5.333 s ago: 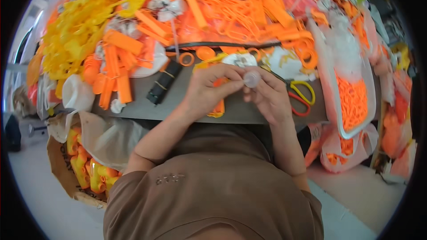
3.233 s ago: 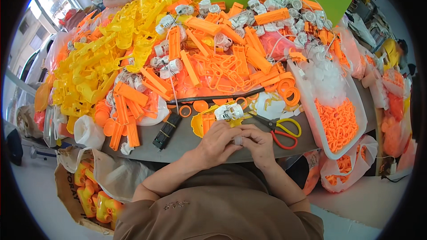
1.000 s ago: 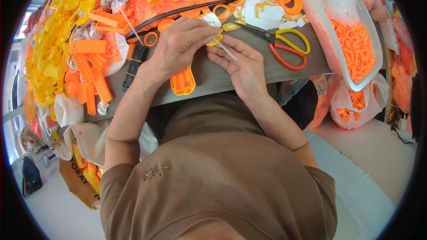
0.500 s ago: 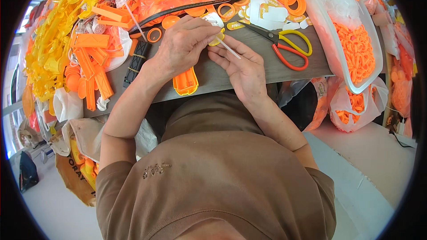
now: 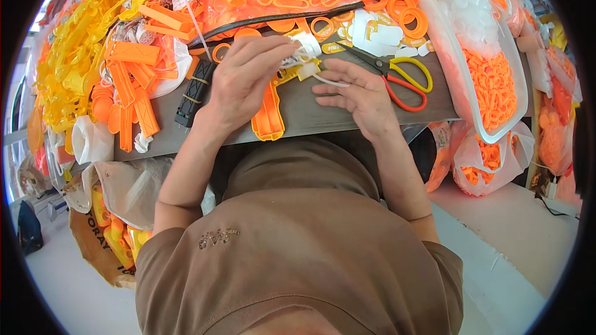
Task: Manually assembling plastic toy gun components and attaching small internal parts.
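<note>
My left hand (image 5: 239, 84) lies with its fingers stretched out and close together, their tips beside a white cylindrical part (image 5: 305, 47); its thumb is mostly hidden. Under and beside that hand is an orange, yellow-edged plastic shell half (image 5: 268, 115), lying near the table's front edge. A small pale yellow piece (image 5: 307, 71) sits just below the white part. From it a thin white tube (image 5: 330, 80) points toward my right hand (image 5: 360, 93). The right hand's fingers are spread, with the tube close by its fingertips and nothing visibly gripped.
Scissors (image 5: 397, 74) with red and yellow handles lie right of my hands. Left stands a black banded block (image 5: 194, 94). Orange and yellow plastic parts (image 5: 133, 53) heap across the back and left. A clear bin (image 5: 490, 133) holds orange rings at the right, above a filled bag (image 5: 490, 167).
My hands have drawn apart. The right hand has moved right and spread its fingers away from the tube; the left has opened out, and more of the white part and shell shows.
</note>
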Demonstrator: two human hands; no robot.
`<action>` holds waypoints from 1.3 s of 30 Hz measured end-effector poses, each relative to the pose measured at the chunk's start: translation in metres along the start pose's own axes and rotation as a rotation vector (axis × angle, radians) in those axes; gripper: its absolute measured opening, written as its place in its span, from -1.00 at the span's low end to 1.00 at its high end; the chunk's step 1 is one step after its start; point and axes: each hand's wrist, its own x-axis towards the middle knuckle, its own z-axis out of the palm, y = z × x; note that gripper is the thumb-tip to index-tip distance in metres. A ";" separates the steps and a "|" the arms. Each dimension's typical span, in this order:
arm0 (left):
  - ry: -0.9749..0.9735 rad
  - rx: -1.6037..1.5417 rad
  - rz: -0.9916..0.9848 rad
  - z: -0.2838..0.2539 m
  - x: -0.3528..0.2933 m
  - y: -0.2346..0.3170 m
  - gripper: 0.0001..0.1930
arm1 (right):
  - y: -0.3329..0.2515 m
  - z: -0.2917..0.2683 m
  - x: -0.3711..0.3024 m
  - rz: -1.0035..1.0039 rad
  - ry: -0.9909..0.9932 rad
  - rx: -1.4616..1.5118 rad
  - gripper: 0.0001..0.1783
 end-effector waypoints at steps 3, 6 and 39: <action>0.157 0.027 -0.154 -0.004 -0.017 -0.001 -0.70 | -0.008 -0.007 -0.003 0.015 0.025 -0.145 -0.58; 0.165 0.084 -0.273 -0.010 -0.031 0.006 -0.63 | -0.018 -0.009 -0.006 -0.004 0.056 -0.397 -0.59; 0.098 -0.006 -0.419 0.029 -0.047 0.008 -0.15 | -0.163 -0.165 -0.038 -0.195 0.679 -2.146 -0.81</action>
